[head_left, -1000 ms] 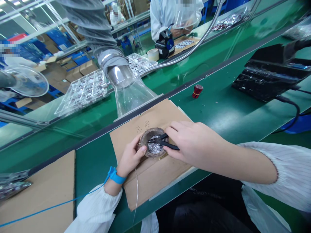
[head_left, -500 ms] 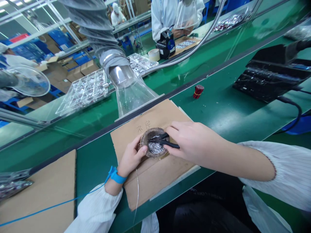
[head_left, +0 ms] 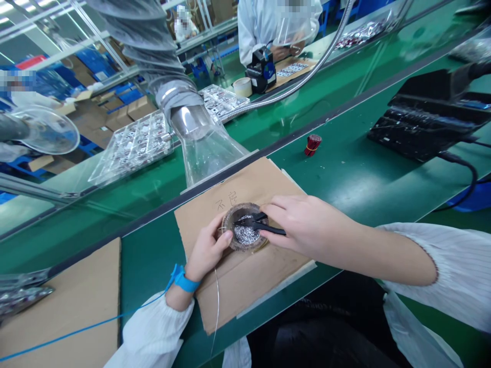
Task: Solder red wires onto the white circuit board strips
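The step in hand looks like nipping thin wire (head_left: 218,296) inside the cup (head_left: 241,247). The left hand (head_left: 205,250) has its fingers curled on the cup's near-left rim, thumb at the edge; whether they also pinch the wire, trailing below them, I cannot tell. The right hand's (head_left: 289,222) fingers are closed around the black pliers' (head_left: 256,223) handles, which stand slightly apart, jaws down in the cup between both hands. The next move likely calls for a steady cup and a squeeze. Beyond the right fingers, a red bundle (head_left: 313,145) stands on the tabletop (head_left: 337,179).
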`<state>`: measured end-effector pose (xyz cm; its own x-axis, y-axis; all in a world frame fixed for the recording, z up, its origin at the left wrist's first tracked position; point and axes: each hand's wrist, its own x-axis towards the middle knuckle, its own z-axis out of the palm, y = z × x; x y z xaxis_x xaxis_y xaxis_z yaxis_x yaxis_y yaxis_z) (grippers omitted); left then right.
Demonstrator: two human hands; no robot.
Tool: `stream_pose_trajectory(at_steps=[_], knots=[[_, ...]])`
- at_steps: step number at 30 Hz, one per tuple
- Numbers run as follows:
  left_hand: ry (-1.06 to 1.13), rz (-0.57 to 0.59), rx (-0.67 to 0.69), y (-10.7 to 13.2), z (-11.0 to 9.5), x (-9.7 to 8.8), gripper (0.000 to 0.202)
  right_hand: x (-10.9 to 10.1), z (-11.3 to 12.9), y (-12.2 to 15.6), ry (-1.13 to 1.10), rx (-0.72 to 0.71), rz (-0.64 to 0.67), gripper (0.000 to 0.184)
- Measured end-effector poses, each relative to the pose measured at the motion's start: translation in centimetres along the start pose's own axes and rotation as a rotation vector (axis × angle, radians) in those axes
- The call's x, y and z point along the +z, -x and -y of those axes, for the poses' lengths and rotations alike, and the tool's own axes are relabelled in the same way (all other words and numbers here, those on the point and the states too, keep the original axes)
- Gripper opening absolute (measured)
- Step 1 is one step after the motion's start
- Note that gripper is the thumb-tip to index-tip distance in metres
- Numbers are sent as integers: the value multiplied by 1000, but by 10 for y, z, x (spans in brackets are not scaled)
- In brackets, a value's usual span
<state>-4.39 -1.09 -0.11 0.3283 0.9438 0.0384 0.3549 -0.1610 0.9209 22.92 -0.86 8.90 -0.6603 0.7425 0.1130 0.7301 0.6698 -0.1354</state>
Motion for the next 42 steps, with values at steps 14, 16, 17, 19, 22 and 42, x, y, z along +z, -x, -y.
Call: stream_pose_trajectory(at_steps=[14, 16, 17, 19, 22, 42], knots=[[10, -7, 2, -1, 1, 1, 75, 7, 4, 6, 82, -44, -77, 36], [5, -4, -4, 0, 2, 0, 74, 7, 5, 6, 83, -39, -71, 35], [1, -2, -7, 0, 3, 0, 74, 6, 5, 7, 81, -35, -70, 34], [-5, -4, -13, 0, 2, -1, 74, 3, 3, 9, 77, -32, -80, 32], [-1, -12, -11, -1, 1, -1, 74, -7, -2, 15, 67, -13, -128, 28], [-14, -21, 14, -1, 2, 0, 75, -3, -2, 4, 18, 45, -64, 36]])
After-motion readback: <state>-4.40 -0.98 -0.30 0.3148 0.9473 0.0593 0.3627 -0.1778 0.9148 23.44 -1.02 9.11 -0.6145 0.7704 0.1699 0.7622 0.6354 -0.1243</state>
